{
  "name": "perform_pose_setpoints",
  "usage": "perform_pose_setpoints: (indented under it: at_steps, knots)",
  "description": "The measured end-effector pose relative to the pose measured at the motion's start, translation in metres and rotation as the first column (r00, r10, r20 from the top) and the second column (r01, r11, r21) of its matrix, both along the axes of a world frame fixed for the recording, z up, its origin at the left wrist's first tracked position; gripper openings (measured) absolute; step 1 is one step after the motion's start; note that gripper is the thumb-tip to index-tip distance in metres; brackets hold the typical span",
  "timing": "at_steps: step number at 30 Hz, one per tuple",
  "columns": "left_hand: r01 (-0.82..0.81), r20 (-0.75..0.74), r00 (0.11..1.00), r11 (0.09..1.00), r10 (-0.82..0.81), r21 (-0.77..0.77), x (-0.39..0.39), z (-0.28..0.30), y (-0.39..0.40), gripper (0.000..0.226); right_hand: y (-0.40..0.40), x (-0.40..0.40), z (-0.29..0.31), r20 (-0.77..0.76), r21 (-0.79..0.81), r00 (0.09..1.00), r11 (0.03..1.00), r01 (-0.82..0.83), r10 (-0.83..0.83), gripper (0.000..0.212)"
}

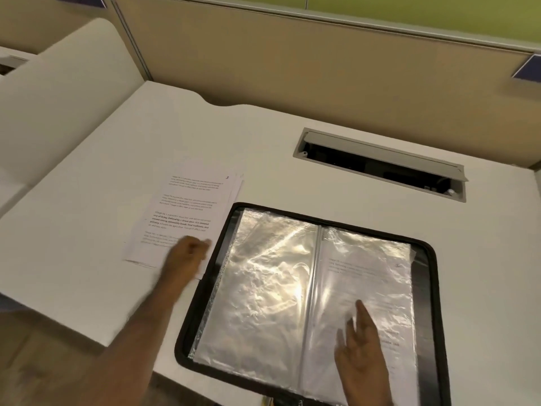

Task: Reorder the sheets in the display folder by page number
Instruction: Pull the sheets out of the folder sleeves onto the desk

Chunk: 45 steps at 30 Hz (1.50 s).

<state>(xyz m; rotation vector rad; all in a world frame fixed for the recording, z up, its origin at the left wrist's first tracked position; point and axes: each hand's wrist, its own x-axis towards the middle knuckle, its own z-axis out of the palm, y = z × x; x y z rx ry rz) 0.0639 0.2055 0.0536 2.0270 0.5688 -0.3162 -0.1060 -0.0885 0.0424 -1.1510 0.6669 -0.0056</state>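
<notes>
A black display folder (427, 259) lies open on the white desk, its clear plastic sleeves shining. The left sleeve (263, 282) looks empty. The right sleeve (371, 276) holds a printed sheet. My right hand (363, 358) rests flat on that right sleeve, fingers spread. To the left of the folder lies a small stack of loose printed sheets (190, 209); the top one shows the number 3 at its upper right corner. My left hand (187, 256) is blurred and sits on the near edge of that stack, fingers curled; whether it grips a sheet is unclear.
A grey cable hatch (380, 162) is sunk into the white desk (87, 259) behind the folder, its lid open. A beige partition wall (292, 68) stands along the desk's far edge. Another desk surface (58, 98) lies to the left.
</notes>
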Motion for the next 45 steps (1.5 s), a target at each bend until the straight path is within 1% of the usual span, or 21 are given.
perform_pose_setpoints:
  at_steps: [1,2,4,6,8,9,11,12,14,15,17,18,19,22,26,30,34,36,38,41,45]
  knots:
    - [0.144,-0.014,0.989,0.986,-0.146,-0.084,-0.011,0.006,-0.026,0.022,0.006,-0.001,0.001,0.055,-0.006,0.994,0.996,-0.093,0.093,0.106]
    - [0.273,-0.013,0.96,0.948,-0.279,-0.164,-0.021,0.011,-0.052,0.022,0.011,-0.003,0.0,0.117,-0.079,0.97,0.976,-0.204,0.212,0.1]
    - [0.437,-0.01,0.89,0.857,-0.457,-0.273,-0.039,0.022,-0.098,0.036,0.022,-0.003,0.005,0.192,-0.31,0.846,0.848,-0.429,0.498,0.079]
    - [0.525,-0.004,0.843,0.823,-0.539,-0.219,-0.047,0.021,-0.127,0.066,0.028,0.001,0.012,0.155,-0.427,0.69,0.678,-0.599,0.707,0.067]
    - [0.587,-0.037,0.809,0.809,-0.587,0.0,-0.046,0.022,-0.142,0.075,0.029,0.008,0.022,0.056,-0.467,0.607,0.558,-0.686,0.793,0.051]
    - [0.599,-0.044,0.8,0.793,-0.598,0.111,-0.044,0.02,-0.145,0.067,0.028,0.008,0.024,0.026,-0.494,0.624,0.553,-0.671,0.781,0.044]
    - [0.567,-0.043,0.815,0.778,-0.578,0.27,-0.037,0.014,-0.142,0.041,0.018,0.003,0.02,-0.019,-0.564,0.759,0.62,-0.545,0.65,0.041]
    - [0.53,-0.053,0.839,0.792,-0.541,0.303,-0.033,0.008,-0.135,0.032,0.009,-0.002,0.012,-0.056,-0.623,0.835,0.634,-0.458,0.548,0.044]
    - [0.434,-0.086,0.9,0.863,-0.427,0.259,-0.024,-0.001,-0.121,0.024,-0.011,-0.012,-0.008,-0.187,-0.742,0.914,0.558,-0.372,0.361,0.054]
    - [0.374,-0.112,0.927,0.902,-0.358,0.213,-0.019,-0.006,-0.113,0.021,-0.022,-0.018,-0.019,-0.323,-0.751,0.901,0.501,-0.431,0.291,0.058]
    - [0.269,-0.17,0.956,0.948,-0.24,0.173,-0.011,-0.011,-0.094,0.015,-0.041,-0.03,-0.042,-0.659,-0.657,0.735,0.353,-0.666,0.16,0.07]
    - [0.227,-0.185,0.963,0.959,-0.196,0.168,-0.007,-0.014,-0.083,0.015,-0.047,-0.034,-0.051,-0.74,-0.611,0.666,0.322,-0.723,0.092,0.078]
    - [0.2,-0.195,0.967,0.965,-0.167,0.168,-0.005,-0.018,-0.073,0.016,-0.05,-0.039,-0.059,-0.747,-0.616,0.664,0.334,-0.714,0.042,0.084]
    - [0.133,-0.159,0.981,0.982,-0.111,0.134,-0.001,-0.022,-0.052,0.018,-0.05,-0.05,-0.074,-0.65,-0.691,0.759,0.431,-0.581,-0.019,0.093]
    - [0.09,-0.1,0.991,0.995,-0.085,0.05,0.005,-0.021,-0.054,0.044,-0.046,-0.049,-0.075,-0.544,-0.687,0.839,0.579,-0.44,-0.008,0.101]
    - [0.063,0.02,0.997,0.975,-0.069,0.212,0.008,-0.027,-0.059,0.044,-0.047,-0.042,-0.057,-0.413,-0.671,0.909,0.694,-0.259,-0.06,0.113]
    - [0.105,0.195,0.967,0.956,-0.162,0.273,0.013,-0.021,-0.077,0.039,-0.068,-0.028,-0.025,-0.37,-0.656,0.905,0.749,-0.095,-0.209,0.093]
    - [0.175,0.233,0.946,0.962,-0.224,0.211,0.016,-0.018,-0.094,0.033,-0.084,-0.021,-0.008,-0.364,-0.632,0.906,0.772,-0.069,-0.217,0.072]
    - [0.277,0.227,0.926,0.951,-0.303,0.137,0.019,-0.017,-0.113,0.029,-0.098,-0.018,0.004,-0.391,-0.62,0.902,0.777,-0.108,-0.186,0.047]
    - [0.492,0.231,0.83,0.861,-0.508,0.128,0.026,-0.017,-0.149,0.029,-0.112,-0.016,0.017,-0.429,-0.562,0.893,0.814,-0.145,-0.138,0.027]
    - [0.698,0.209,0.664,0.696,-0.717,0.17,0.05,-0.021,-0.203,0.041,-0.118,-0.019,0.026,-0.437,-0.52,0.891,0.842,-0.14,-0.123,0.024]
